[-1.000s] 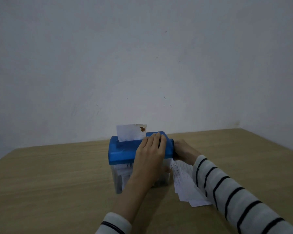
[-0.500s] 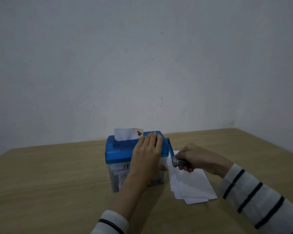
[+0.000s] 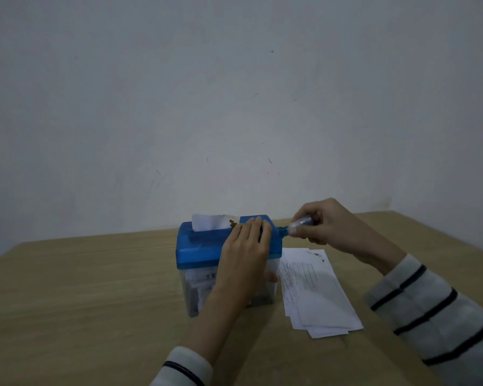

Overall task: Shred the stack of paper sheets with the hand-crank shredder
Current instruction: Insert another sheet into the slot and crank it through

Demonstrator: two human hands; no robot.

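Note:
A small hand-crank shredder (image 3: 201,247) with a blue lid and a clear bin stands mid-table, shreds showing inside the bin. A white sheet (image 3: 211,222) sticks up a short way out of its top slot. My left hand (image 3: 247,246) lies flat over the lid's right half, fingers straight. My right hand (image 3: 322,225) grips the clear crank handle (image 3: 300,223) at the shredder's upper right. The stack of paper sheets (image 3: 315,291) lies on the table just right of the shredder.
The wooden table (image 3: 81,296) meets a plain white wall behind and a second wall at the right. Bare tabletop stretches left of and in front of the shredder.
My right hand has swung the crank from low beside the shredder up to lid height. The sheet in the slot has sunk lower. The left hand stayed on the lid.

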